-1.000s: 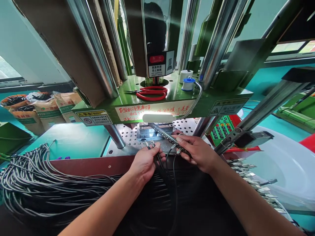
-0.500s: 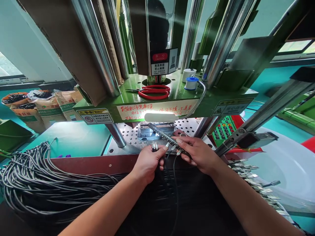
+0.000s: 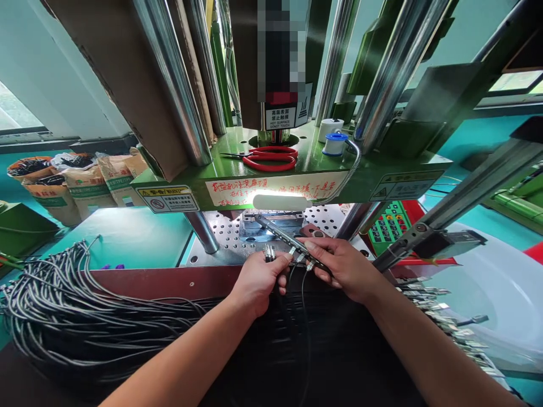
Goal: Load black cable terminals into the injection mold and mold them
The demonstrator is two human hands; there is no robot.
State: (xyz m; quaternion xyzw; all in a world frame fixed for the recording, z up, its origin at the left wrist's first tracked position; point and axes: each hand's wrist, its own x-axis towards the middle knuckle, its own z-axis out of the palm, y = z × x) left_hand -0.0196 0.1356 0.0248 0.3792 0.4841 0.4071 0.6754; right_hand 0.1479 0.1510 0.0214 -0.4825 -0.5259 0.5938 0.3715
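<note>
My left hand [image 3: 258, 281] is closed round several black cables, whose silvery metal plugs [image 3: 268, 252] stick up above the fingers. Its thumb and forefinger pinch one more plug [image 3: 292, 250] at the edge of a long dark metal bar [image 3: 278, 230]. My right hand [image 3: 345, 263] grips the near end of that bar, thumb on top. The bar slants up and to the left, over the press bed. Beside the pinched plug, two other plugs sit along its edge, with thin cables [image 3: 306, 316] hanging down from them. The left fingers partly hide the bundle.
A green press plate [image 3: 169, 175] with a lit lamp [image 3: 280, 202] overhangs the hands; red-handled scissors [image 3: 271, 158] lie on it. Below is a perforated metal bed [image 3: 224, 232] with a mould block [image 3: 250, 226]. Black cables [image 3: 106, 316] heap at left, metal-ended parts [image 3: 441, 311] at right.
The whole view has shifted slightly. Both hands keep nearly the same pose and hold; the left fingertips stay by the bar's edge.
</note>
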